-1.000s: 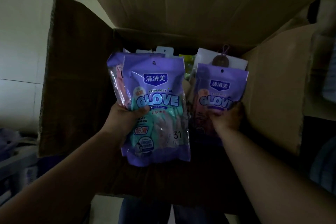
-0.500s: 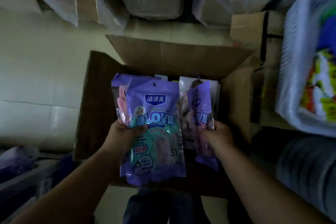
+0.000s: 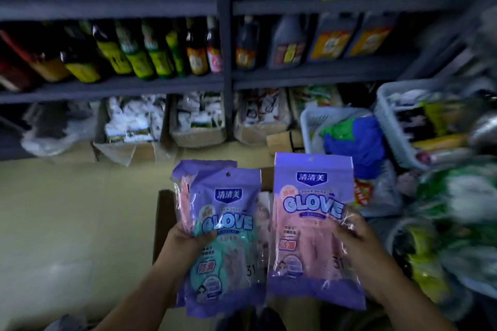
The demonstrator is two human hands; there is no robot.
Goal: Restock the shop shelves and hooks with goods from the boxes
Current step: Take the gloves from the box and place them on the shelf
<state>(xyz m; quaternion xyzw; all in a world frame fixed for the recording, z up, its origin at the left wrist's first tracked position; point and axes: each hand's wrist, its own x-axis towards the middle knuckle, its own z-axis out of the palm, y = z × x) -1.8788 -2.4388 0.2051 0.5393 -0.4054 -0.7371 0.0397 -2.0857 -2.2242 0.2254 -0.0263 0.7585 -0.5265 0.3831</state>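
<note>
Shop aisle, dim and motion-blurred: dark metal shelves (image 3: 226, 83) run across the top of the head view, bottles (image 3: 150, 51) standing on the middle level, open cartons of white packets (image 3: 129, 126) on the floor under them. Right of the shelves, pale plastic baskets (image 3: 390, 126) hold mixed goods. Below the shelves, near frame bottom, the cardboard box (image 3: 164, 220) shows only as a brown flap behind the packs. Left hand (image 3: 188, 236) grips a small stack of purple glove packs (image 3: 226, 236) by their left edge, thumb curled over the front, teal pack foremost, a pink one behind. Right hand (image 3: 355, 231) pinches the right edge of a single pink glove pack (image 3: 309, 228), held upright just beside the stack. Packs are out of the box but none hung or shelved yet; no hooks visible here. Judging by this, the restock is early: carry, find the spot, hang each by its punched hole.
</note>
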